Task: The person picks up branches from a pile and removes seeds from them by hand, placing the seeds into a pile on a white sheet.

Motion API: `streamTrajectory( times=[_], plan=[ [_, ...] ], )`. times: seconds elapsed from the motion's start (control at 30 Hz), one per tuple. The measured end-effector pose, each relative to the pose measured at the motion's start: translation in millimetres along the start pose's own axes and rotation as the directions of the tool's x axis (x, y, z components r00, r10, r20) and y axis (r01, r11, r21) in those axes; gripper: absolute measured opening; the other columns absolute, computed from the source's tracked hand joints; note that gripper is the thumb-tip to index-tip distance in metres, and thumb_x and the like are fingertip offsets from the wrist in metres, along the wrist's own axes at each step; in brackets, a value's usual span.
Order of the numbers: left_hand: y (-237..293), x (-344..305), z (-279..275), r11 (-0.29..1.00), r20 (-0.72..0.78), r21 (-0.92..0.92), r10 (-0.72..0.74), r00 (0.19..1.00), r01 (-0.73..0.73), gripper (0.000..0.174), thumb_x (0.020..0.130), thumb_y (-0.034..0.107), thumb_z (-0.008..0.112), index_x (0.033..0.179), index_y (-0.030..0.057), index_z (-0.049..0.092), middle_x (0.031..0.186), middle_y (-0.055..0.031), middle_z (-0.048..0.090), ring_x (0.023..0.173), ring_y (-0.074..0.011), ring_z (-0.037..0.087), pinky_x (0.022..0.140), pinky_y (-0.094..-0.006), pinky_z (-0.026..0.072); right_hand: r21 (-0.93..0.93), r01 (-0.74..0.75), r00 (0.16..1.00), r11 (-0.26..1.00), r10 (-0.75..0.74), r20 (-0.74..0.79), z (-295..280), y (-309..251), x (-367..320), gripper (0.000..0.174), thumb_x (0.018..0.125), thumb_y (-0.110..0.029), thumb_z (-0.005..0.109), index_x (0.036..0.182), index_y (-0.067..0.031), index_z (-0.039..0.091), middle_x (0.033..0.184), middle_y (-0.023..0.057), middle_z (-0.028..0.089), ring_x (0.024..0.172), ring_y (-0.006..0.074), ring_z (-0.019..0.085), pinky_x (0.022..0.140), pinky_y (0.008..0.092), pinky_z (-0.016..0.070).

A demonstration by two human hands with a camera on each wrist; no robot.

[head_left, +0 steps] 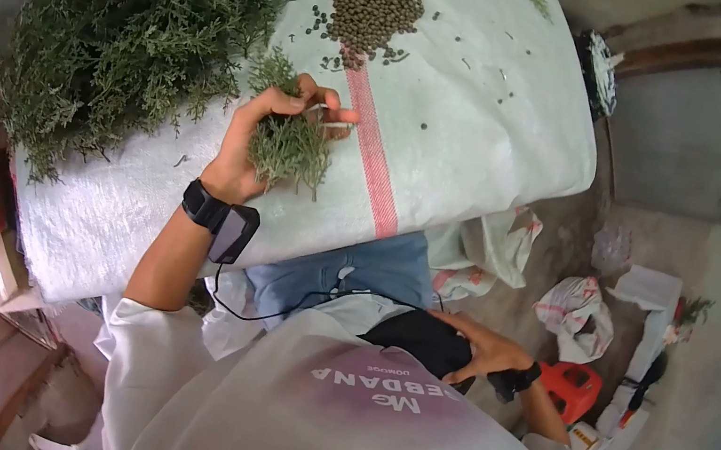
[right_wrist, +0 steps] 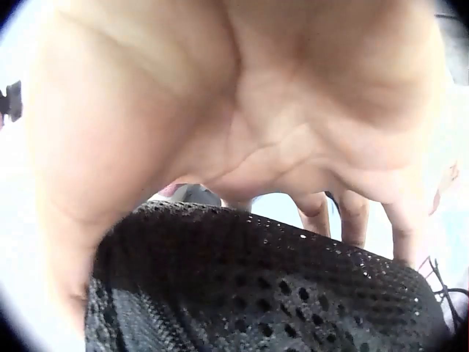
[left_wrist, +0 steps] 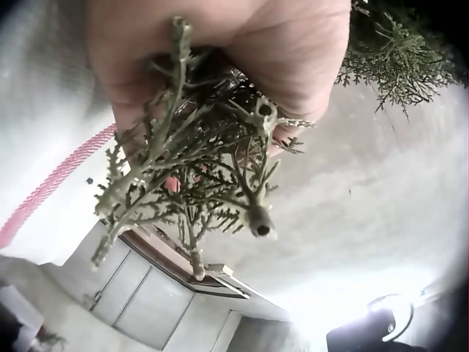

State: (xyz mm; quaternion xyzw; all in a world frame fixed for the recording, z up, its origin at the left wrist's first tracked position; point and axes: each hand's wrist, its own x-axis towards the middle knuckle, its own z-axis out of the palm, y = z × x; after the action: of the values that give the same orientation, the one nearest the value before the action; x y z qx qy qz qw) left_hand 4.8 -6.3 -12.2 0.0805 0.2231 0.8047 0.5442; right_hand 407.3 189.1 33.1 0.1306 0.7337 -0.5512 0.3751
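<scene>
Left fingers (head_left: pixel 343 115) curled round green sprigs (head_left: pixel 289 152)

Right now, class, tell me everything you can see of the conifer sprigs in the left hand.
The conifer sprigs form a small green bunch with fine, scale-like foliage and paler, forking stems; two stubby ends show dark round centres. The left hand grips them over the white woven sheeting, between the larger conifer heap and the red stripe. Whether they touch the sheeting is unclear.

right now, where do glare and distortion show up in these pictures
Head view: fisheye bending, black corners; left wrist: strong glare at lower right, away from the sprigs; right wrist: washed-out whites around the right hand, black mesh readable.
</scene>
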Motion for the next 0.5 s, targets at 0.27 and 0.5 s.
streamTrajectory(
  times=[0.27,0.5],
  plan=[
    [1,2,3,0.999,-0.028,0.054,-0.002,1.0,0.004,0.012,0.087,0.019,0.052,0.092,0.0078,0.049,0.108,-0.0113,0.06,0.121,-0.0338,0.057,0.105,-0.0445,0.041,0.31,-0.035,0.995,0.95,0.061,-0.073,32,80,-25,0.124,0.061,-0.016,0.091,0.157,-0.0125,0.013,0.146,0.013,0.039,0.135,0.0263,0.039,0.114,0.0389,0.03],
    [-6,-1,-7,1.0,-0.05,-0.025,0.008,0.999,-0.009,0.019,0.087,0.017,0.052,0.101,0.0037,0.053,0.112,-0.013,0.06,0.123,-0.0356,0.056,0.11,-0.0477,0.0395,0.433,-0.043,0.967,0.9,0.146,-0.207,97,148,1,0.126,0.063,-0.015,0.089,0.157,-0.0124,0.006,0.147,0.0135,0.038,0.134,0.026,0.04,0.114,0.0391,0.0306]
  ],
)
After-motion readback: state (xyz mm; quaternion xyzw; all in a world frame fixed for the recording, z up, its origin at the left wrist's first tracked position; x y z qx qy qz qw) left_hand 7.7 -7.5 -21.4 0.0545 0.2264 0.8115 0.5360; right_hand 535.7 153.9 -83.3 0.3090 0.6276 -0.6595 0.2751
